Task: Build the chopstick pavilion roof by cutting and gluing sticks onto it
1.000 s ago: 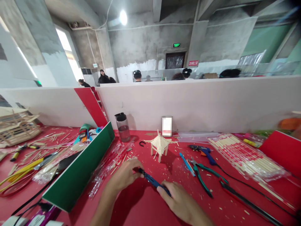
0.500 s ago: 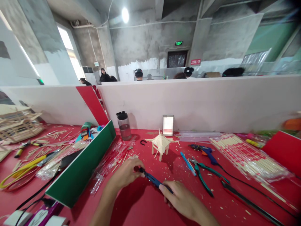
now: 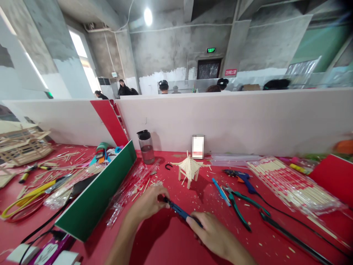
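My right hand (image 3: 211, 230) is closed round the handle of a slim, dark blue hand tool (image 3: 180, 210), whose exact kind I cannot make out. The tool slants up and left across the front of the table. At its dark far end, my left hand (image 3: 151, 202) is closed, the fingers pinched by a small dark red part (image 3: 161, 198). Whether those fingers grip the tool's tip or a separate small piece is hidden. Just beyond the hands stands a small pavilion model made of thin wooden sticks (image 3: 189, 170).
Green-handled pliers (image 3: 234, 202), a blue pen-like stick (image 3: 220, 191) and a blue glue gun (image 3: 239, 177) lie right. Bagged sticks (image 3: 292, 184) lie farther right. A green board (image 3: 96, 195) stands left, a water bottle (image 3: 146, 148) behind it. Wood scraps litter the red table (image 3: 162, 244).
The view has shifted very slightly. Both hands keep their hold and position at the tool, and the things on the table stay in place.
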Motion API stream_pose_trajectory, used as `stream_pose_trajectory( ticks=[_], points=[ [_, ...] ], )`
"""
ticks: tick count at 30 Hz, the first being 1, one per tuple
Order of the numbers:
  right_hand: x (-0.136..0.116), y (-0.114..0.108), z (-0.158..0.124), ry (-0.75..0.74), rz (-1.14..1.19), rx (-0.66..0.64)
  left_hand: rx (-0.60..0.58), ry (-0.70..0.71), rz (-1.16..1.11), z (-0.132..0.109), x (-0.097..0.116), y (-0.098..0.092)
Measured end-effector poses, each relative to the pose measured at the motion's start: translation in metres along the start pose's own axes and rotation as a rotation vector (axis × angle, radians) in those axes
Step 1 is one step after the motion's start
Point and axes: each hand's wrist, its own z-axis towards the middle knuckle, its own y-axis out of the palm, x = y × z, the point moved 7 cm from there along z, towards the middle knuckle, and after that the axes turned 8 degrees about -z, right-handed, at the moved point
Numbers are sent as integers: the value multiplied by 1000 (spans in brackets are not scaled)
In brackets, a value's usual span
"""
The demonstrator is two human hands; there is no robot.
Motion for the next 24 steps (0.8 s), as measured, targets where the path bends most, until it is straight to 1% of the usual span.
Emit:
stream_pose_trajectory(
  ticks=[17,24],
  points=[
    [3,4,-2,8,-26,0,-6,-10,12,1,4,0],
    [4,8,-1,0,-43,21,-10,-10,20,1,4,2]
  ],
)
